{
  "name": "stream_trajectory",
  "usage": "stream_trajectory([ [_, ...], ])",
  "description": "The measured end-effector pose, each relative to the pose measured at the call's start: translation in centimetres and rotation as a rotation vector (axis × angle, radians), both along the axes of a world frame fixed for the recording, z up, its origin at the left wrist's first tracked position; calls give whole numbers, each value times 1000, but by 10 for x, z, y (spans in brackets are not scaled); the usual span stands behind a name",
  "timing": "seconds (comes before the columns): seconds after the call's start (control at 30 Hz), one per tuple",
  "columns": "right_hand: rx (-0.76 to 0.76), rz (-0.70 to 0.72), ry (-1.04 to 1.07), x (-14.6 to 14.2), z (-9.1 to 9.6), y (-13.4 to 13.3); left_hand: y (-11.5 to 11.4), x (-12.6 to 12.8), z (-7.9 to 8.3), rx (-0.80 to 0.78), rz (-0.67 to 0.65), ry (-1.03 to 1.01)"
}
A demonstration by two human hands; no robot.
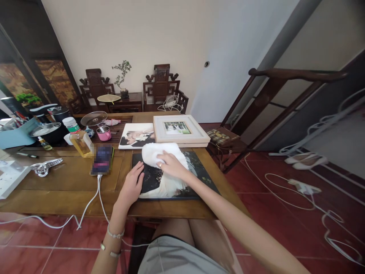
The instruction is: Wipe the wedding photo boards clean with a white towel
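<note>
A dark photo print (199, 173) lies flat on the wooden table (71, 182) in front of me. My right hand (171, 164) presses a folded white cloth (159, 152) onto the print's upper part, fingers curled over the cloth. My left hand (132, 184) rests flat on the print's left edge, fingers spread, holding nothing. Beyond it lie a second photo print (137, 136) and a white-framed picture (181, 129).
A phone (102, 160) on a white charging cable (94, 198) lies left of the print. Further left stand a bottle of yellow liquid (78, 139), a pink cup (104, 133), pots and a white box (10, 177). Carved chairs and a stair rail (285, 74) stand behind and right.
</note>
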State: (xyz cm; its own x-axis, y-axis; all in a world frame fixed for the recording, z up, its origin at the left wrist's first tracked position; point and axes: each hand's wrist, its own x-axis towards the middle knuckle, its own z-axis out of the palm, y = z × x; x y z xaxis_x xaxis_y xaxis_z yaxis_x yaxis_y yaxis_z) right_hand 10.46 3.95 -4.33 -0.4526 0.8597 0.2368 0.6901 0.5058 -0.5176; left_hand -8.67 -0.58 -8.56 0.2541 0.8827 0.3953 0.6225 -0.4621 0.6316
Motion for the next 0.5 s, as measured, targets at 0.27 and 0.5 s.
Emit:
stream_trajectory([
  [0.27,-30,0,-41,1,-1,-27,-1,0,2,1,-6,6],
  [0.5,-72,115,-107,23,11,-128,-1,0,1,-16,2,22],
])
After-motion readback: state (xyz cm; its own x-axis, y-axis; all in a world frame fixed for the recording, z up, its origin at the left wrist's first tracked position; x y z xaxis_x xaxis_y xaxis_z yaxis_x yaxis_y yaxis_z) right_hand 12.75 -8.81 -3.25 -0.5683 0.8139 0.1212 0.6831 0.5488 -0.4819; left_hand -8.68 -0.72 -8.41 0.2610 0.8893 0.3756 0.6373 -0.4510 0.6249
